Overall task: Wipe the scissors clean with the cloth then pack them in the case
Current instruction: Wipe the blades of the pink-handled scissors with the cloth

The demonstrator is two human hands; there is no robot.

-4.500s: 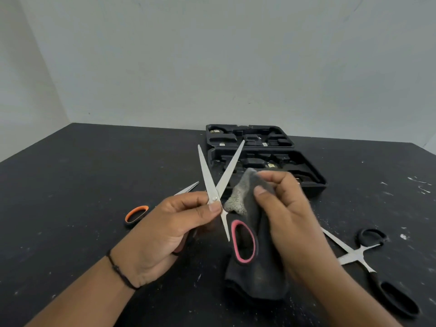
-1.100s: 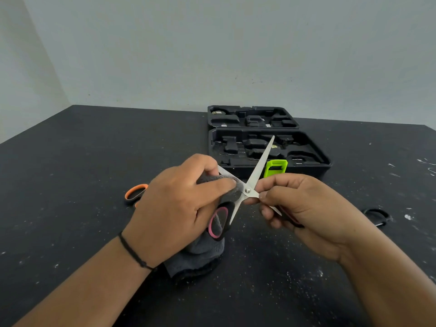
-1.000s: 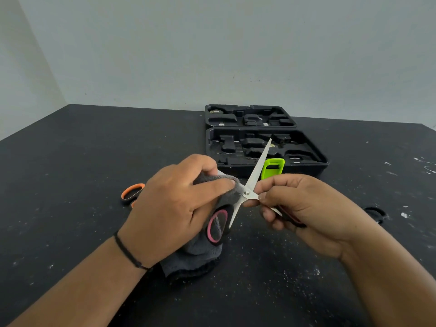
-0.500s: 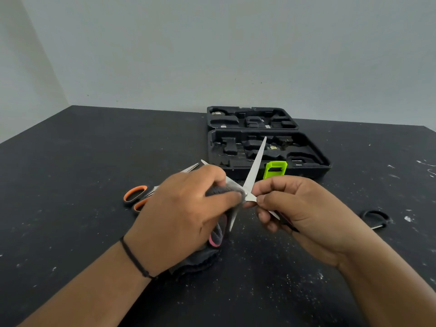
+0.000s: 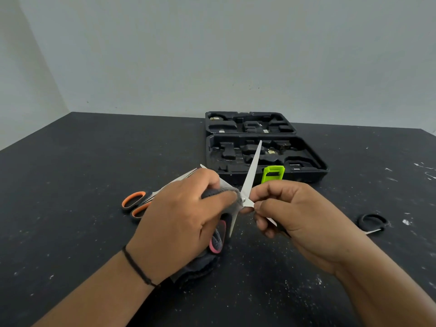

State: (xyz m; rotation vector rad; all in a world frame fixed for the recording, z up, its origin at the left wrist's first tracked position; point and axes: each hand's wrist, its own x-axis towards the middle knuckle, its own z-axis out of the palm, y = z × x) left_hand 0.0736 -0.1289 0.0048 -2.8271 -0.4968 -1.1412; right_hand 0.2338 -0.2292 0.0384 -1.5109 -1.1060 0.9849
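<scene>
Wiping | left hand (image 5: 179, 223) pinches cloth (image 5: 221, 193) on one blade | right hand (image 5: 295, 213) grips scissors (image 5: 251, 180) at pivot — free blade toward 12 o'clock — case (image 5: 313, 172) beyond, nearer right.

Pink-handled scissors (image 5: 252, 171) splayed, cloth (image 5: 225, 193) on blade; case (image 5: 306, 172) open.

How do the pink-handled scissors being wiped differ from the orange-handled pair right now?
The pink-handled scissors are held in both hands, blades spread wide; the orange-handled scissors lie on the table untouched, blades together. The cloth wraps one pink-pair blade; none touches the orange pair. Both have silver blades.
</scene>
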